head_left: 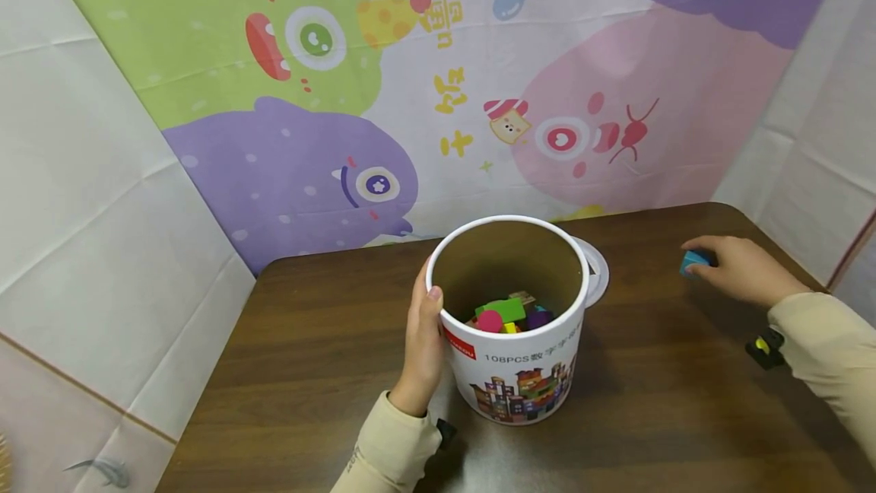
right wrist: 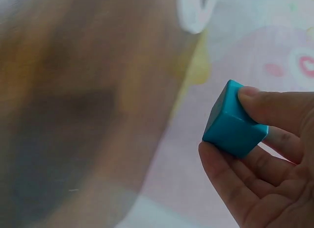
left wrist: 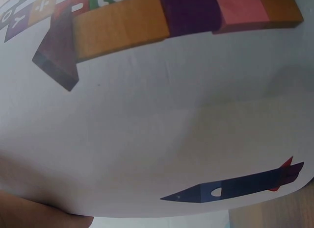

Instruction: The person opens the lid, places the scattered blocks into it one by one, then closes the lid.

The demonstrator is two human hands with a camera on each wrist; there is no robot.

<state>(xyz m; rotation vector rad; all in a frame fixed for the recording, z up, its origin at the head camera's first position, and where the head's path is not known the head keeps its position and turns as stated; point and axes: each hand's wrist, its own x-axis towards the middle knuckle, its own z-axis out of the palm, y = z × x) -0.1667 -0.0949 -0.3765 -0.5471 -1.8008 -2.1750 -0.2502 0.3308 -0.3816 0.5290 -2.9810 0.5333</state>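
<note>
A white bucket (head_left: 520,371) printed with building-block pictures stands on the table with its top uncovered. Inside it lie several coloured wooden blocks (head_left: 505,310), green, pink, yellow and purple among them. My left hand (head_left: 420,341) holds the bucket's left side, thumb near the rim; the bucket's printed wall (left wrist: 147,105) fills the left wrist view. Out to the right, above the table, my right hand (head_left: 746,268) pinches a blue block (right wrist: 235,122) between thumb and fingers.
Partly hidden behind the bucket's right side is a white lid (head_left: 598,272). The brown wooden table (head_left: 328,356) meets a cartoon-printed cloth (head_left: 472,189) along its back edge. White cloth panels (head_left: 109,143) hang at both sides.
</note>
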